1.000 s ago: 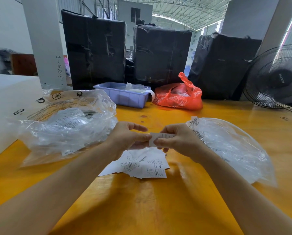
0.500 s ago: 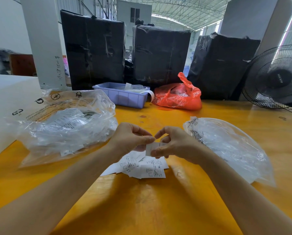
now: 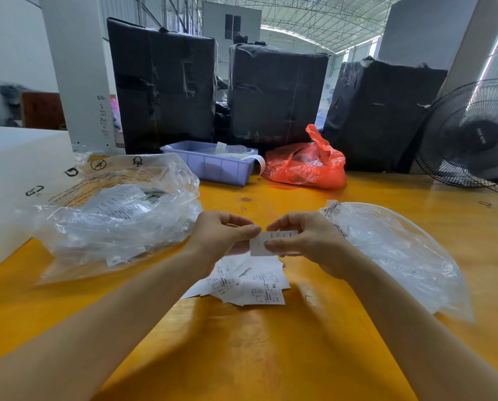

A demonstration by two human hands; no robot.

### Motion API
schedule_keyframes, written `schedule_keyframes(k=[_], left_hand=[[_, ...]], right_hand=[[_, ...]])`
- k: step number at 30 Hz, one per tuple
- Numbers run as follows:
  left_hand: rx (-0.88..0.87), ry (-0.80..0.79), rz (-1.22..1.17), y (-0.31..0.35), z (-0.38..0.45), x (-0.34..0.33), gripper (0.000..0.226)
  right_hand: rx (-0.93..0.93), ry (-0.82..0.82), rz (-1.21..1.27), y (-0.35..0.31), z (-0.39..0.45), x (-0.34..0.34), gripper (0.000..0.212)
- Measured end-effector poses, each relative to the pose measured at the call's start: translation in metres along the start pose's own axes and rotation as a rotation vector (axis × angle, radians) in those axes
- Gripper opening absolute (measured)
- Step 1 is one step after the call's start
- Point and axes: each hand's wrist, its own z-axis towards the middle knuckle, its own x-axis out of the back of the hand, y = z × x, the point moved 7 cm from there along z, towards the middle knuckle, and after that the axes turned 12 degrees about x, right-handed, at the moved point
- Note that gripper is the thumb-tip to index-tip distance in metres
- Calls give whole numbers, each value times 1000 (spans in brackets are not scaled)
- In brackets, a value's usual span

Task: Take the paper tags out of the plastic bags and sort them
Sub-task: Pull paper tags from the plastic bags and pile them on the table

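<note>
Above the middle of the glossy yellow worktop (image 3: 271, 357), the left hand (image 3: 221, 238) and right hand (image 3: 308, 244) both pinch one small white printed paper tag (image 3: 266, 245) between thumb and curled fingers. Just below it, toward 6 o'clock, lies a loose pile of white paper tags (image 3: 247, 285). A crumpled clear plastic bag holding more tags (image 3: 112, 215) sits at 9 o'clock; a flattened clear plastic bag (image 3: 392, 256) lies at 3 o'clock.
</note>
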Motion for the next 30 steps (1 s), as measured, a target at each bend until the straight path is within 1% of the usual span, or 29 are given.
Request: schedule_keyframes(k=[3,6,8,13,19,24,30], left_hand=[[41,-2,-54,-2,0,2,18],[61,-10,-98,-3,0,4,24],[65,-13,-98,-2,-1,4,27],[65,-11,-83,-2,-1,4,31],[84,-30,-57,-4,1,2,27],[87,-58,-28,-5,3,0,27],[92,-57,-24,-6,3,1,30]], right_hand=[[23,78,32,-1,1,5,14],[84,202,60,-4,1,15,12],[123,246,41,-7,1,18,12],[180,261,-18,-12,-1,17,14],[222,258,-112,-19,-3,16,16],[279,266,-214,-24,-4,15,14],[340,269,-265,-26,-3,13,23]])
